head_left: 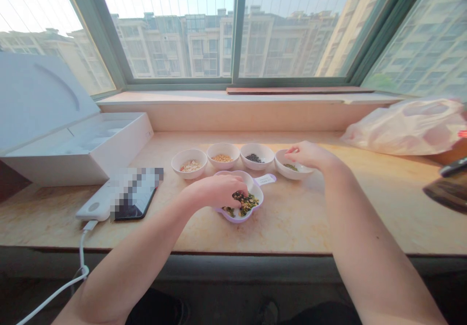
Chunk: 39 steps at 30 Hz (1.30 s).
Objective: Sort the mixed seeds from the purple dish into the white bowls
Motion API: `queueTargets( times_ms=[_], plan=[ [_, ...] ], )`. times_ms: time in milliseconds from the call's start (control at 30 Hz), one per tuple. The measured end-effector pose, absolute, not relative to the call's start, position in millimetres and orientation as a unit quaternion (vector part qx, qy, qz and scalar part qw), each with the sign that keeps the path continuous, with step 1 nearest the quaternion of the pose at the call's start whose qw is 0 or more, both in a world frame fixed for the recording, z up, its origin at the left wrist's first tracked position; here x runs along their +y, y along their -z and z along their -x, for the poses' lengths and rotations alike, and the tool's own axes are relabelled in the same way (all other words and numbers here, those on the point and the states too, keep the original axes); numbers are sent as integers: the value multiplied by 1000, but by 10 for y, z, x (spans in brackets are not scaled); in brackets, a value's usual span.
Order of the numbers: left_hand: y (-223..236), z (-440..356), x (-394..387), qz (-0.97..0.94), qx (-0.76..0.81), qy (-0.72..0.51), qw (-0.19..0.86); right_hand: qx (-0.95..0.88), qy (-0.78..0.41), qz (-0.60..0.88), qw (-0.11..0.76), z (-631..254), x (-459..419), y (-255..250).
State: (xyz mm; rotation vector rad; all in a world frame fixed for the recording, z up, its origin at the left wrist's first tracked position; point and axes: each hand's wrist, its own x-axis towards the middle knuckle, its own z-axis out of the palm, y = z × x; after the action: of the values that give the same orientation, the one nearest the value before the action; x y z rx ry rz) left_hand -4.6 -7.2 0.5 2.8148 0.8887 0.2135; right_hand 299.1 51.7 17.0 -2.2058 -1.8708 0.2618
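A lilac handled dish (251,209) of mixed green, yellow and black beans sits on the stone sill. My left hand (215,191) rests in it, fingers curled and pinched into the beans. Behind it stand several small white bowls in a row: one with pale pieces (188,163), one with yellow beans (223,155), one with black beans (257,155), one with a few green beans (292,166). My right hand (310,154) hovers over the green-bean bowl, fingertips pinched together above it; what they hold is too small to make out.
An open white box (76,145) stands at the left. A phone and a white power bank (124,198) with a cable lie in front of it. A pink plastic bag (404,125) lies at the right, dark objects (447,189) at the right edge.
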Motion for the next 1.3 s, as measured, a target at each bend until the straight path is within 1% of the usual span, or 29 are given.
queueTargets(
  times_ms=[100,200,400,567,733,833,900,967,1000,1067,1133,1200,1300],
  plan=[
    [-5,22,-59,-956,269,-22,118,-647,-91,747,123,-2960,497,-177],
    [1,14,-43,-954,269,-20,129,-649,-86,745,129,-2944,488,-182],
    [26,35,-17,-955,254,-55,141,-649,-94,745,122,-2912,468,-205],
    [-16,45,-32,-954,248,-81,149,-645,-71,750,126,-2870,455,-223],
    [-83,51,-54,-952,246,-110,147,-668,-33,725,166,-2793,450,-223],
    [-103,68,-52,-949,259,-116,139,-691,-31,688,221,-2670,413,-238],
    [-109,84,-43,-943,279,-131,122,-715,-71,641,271,-2557,360,-250],
    [-110,103,-25,-930,309,-170,102,-742,-165,576,301,-2438,289,-255],
    [-108,112,-14,-921,324,-197,92,-750,-228,544,298,-2380,250,-255],
    [-100,126,10,-898,348,-259,74,-755,-362,478,266,-2275,180,-250],
    [-90,130,31,-878,358,-312,62,-752,-461,408,236,-2188,135,-239],
    [-80,125,41,-864,359,-348,59,-746,-504,368,234,-2120,121,-220],
    [-72,111,39,-855,354,-375,64,-727,-516,371,258,-2056,146,-164]
  ],
)
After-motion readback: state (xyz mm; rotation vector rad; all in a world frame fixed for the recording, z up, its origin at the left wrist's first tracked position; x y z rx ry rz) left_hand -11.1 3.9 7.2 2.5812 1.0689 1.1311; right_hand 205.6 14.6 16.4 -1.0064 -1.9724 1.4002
